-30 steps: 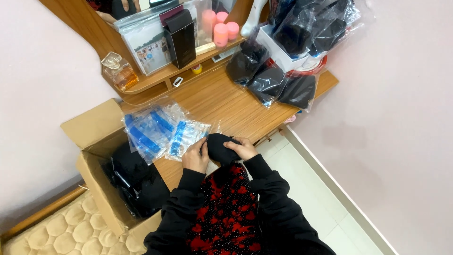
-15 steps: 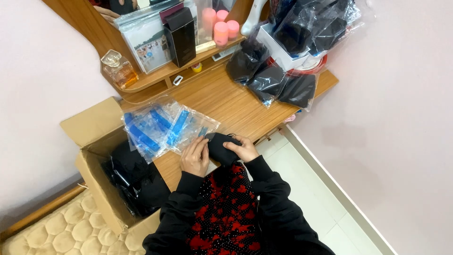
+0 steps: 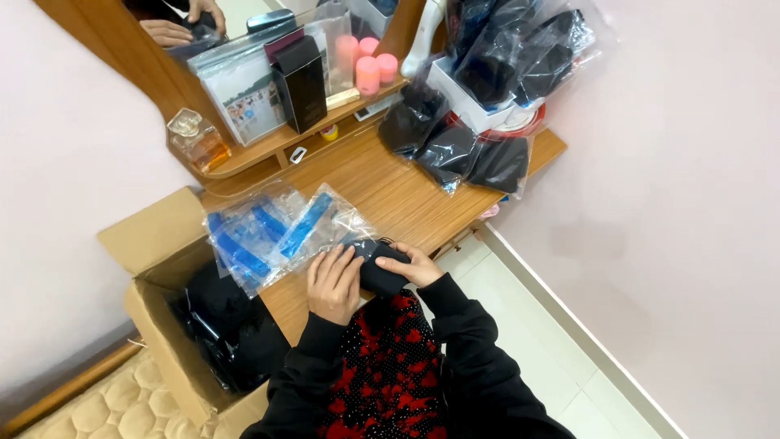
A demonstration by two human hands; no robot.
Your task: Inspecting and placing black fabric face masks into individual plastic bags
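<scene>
A small black pouch-like item lies at the front edge of the wooden desk. My left hand rests on its left side with fingers flat. My right hand grips its right end. Clear plastic bags with blue strips lie on the desk just left of my hands, touching the black item.
An open cardboard box with black bagged goods stands left of the desk. Several black items in clear bags lie at the desk's far right. A shelf holds a perfume bottle, a black box and pink jars. White floor lies right.
Both hands have stayed on the black item at the desk edge. The clear bags with blue strips shifted slightly closer to my left hand.
</scene>
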